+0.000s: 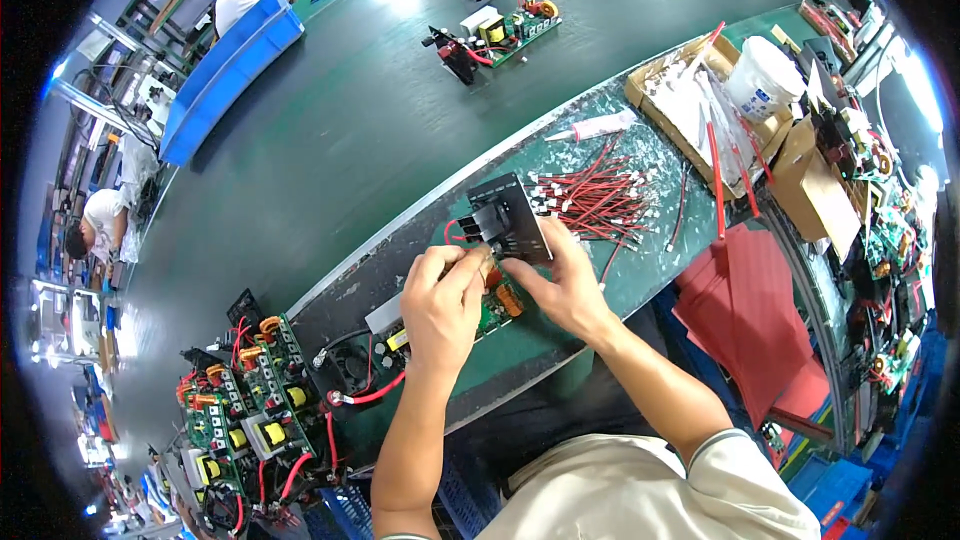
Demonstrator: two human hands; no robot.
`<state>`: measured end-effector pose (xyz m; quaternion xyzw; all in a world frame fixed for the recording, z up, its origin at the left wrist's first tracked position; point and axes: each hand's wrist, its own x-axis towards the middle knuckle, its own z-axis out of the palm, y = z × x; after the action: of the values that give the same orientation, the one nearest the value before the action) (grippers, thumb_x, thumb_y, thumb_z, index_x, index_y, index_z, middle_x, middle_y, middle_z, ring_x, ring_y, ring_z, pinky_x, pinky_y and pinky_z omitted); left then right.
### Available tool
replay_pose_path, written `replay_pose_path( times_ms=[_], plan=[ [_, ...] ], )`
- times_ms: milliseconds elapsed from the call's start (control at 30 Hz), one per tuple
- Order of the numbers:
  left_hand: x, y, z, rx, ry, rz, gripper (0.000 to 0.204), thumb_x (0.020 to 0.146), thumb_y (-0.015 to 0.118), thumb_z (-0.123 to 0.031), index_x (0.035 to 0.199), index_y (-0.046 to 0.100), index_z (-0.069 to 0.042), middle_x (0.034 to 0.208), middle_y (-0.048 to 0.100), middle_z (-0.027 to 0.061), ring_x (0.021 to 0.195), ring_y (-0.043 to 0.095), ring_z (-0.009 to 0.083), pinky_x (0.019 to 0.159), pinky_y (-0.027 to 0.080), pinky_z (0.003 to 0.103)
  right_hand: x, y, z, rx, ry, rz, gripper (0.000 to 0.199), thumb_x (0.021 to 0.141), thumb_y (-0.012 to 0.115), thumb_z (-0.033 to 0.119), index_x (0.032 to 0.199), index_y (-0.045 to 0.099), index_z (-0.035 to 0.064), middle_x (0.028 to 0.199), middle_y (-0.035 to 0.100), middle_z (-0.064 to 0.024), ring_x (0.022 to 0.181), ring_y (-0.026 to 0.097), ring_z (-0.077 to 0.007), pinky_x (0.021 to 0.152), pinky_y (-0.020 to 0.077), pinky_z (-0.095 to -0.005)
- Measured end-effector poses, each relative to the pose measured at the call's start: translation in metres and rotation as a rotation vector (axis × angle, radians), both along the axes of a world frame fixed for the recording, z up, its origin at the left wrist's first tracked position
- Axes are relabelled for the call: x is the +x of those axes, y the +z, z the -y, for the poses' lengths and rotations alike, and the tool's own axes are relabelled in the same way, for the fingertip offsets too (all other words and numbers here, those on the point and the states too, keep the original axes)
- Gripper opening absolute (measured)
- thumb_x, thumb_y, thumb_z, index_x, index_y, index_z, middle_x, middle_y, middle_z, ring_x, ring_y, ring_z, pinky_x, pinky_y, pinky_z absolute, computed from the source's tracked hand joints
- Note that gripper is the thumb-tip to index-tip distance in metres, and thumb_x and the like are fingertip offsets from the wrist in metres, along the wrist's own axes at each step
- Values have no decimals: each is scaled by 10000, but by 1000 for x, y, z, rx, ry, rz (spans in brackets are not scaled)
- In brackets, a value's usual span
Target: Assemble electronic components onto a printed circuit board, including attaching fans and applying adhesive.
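A black end panel (518,212) with a black socket block is tilted up over the bench, and the fingers of my right hand (568,285) are closed on its lower right edge. My left hand (440,302) is closed in a pinch beside the panel's lower left side; what its fingertips hold is hidden. Beneath both hands lies a green circuit board (497,310) with an orange coil, partly covered by my left hand. A thin red wire loops out by the socket block. Left of the board, a black fan (352,365) and a thick red cable (372,396) lie close to my left wrist.
Red wires (600,198) with white connectors are heaped right of the panel, near a white tube (592,127). Several circuit boards (245,410) crowd the left. Another board (500,32) sits on the far green belt. A cardboard tray (655,90) and red sheets (745,315) are at right.
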<state>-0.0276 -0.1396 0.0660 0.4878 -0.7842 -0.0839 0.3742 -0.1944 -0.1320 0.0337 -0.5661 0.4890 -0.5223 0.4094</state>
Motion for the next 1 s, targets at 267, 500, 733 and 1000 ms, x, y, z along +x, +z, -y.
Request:
replay_pose_path(
  times_ms=[267,500,733,1000],
  plan=[
    [-1,9,1,-27,72,89,233,775,690,18,989,749,-51,854,608,77,770,607,251,690,491,365,-2,14,2,36,-42,-175,293,849,704,54,1128,650,-20,946,712,-152,809,688,-225,723,522,-346],
    [-1,11,3,3,62,113,194,754,717,-27,934,760,-85,851,624,50,794,598,255,721,496,384,-3,16,1,-207,-27,-231,325,836,675,13,1154,633,-43,974,671,-200,846,671,-351,742,526,-388],
    [-4,13,3,-5,51,142,224,740,712,9,954,748,-51,870,637,91,808,606,273,723,498,380,-4,10,1,-166,4,-209,418,868,630,43,1283,588,14,998,638,-187,879,644,-370,785,526,-412],
    [-7,17,0,-36,56,221,163,715,708,-2,873,717,-43,859,636,75,791,600,281,703,492,391,-1,13,-6,-233,-29,-250,455,837,656,-22,1288,595,7,1056,654,-192,877,673,-350,773,543,-380]
  ],
)
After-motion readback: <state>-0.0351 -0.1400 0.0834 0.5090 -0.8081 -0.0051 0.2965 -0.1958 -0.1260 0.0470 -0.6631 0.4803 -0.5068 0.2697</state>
